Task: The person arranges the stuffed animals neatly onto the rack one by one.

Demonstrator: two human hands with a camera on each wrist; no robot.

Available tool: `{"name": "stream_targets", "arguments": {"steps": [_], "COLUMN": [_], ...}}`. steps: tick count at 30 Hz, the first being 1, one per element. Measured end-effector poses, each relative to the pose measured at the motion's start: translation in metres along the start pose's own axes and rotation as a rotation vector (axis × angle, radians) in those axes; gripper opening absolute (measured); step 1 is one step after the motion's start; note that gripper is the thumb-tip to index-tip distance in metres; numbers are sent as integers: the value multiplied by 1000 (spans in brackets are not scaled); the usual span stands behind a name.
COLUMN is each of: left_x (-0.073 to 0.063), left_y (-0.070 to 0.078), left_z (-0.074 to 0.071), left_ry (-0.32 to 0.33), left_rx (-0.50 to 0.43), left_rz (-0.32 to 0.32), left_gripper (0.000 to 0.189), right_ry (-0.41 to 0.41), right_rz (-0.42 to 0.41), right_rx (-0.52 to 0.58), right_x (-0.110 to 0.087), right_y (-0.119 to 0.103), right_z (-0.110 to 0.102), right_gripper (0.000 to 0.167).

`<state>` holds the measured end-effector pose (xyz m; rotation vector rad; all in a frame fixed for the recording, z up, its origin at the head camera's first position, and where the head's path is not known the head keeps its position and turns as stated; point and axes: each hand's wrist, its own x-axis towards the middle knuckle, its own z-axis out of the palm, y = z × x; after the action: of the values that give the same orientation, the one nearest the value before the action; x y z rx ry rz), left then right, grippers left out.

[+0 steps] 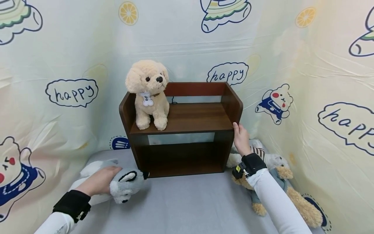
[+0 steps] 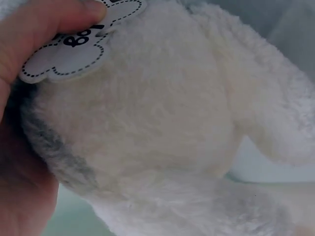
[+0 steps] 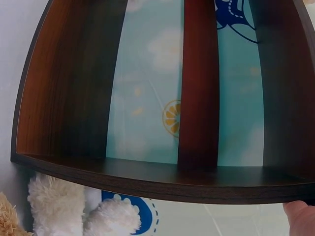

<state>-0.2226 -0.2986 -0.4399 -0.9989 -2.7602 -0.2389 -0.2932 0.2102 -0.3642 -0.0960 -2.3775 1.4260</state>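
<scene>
My left hand grips a grey and white plush dog around its neck, low at the left of the shelf. In the left wrist view, the thumb lies over the white bone-shaped tag on the plush dog's pale belly. At the other side, my right hand holds the right side panel of a brown wooden shelf, thumb at its front edge; most of its fingers are hidden. A cream plush puppy with a bone tag sits upright on the left of the upper board.
Right of the shelf, beneath my right forearm, lie several plush toys, among them a tan bear and a white one in a striped top. A grey cloth covers the surface. Printed curtains surround it.
</scene>
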Motion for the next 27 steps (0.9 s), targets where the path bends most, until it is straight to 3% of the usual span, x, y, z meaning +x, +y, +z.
{"name": "stream_targets", "arguments": {"steps": [11, 18, 23, 27], "left_x": [16, 24, 29, 30], "left_y": [28, 38, 43, 44], "left_z": [-15, -19, -21, -24], "left_ry": [-39, -62, -50, -48], "left_rx": [-96, -192, -271, -286], "left_rz": [21, 9, 43, 37], "left_gripper": [46, 51, 55, 58], "right_ry": [36, 30, 35, 38], "right_rz": [-35, -24, -29, -32], "right_rx": [-13, -6, -11, -13], "right_x": [1, 0, 1, 1], "right_y": [1, -2, -1, -1], "right_z": [2, 2, 2, 1], "right_gripper": [51, 51, 51, 50]}}
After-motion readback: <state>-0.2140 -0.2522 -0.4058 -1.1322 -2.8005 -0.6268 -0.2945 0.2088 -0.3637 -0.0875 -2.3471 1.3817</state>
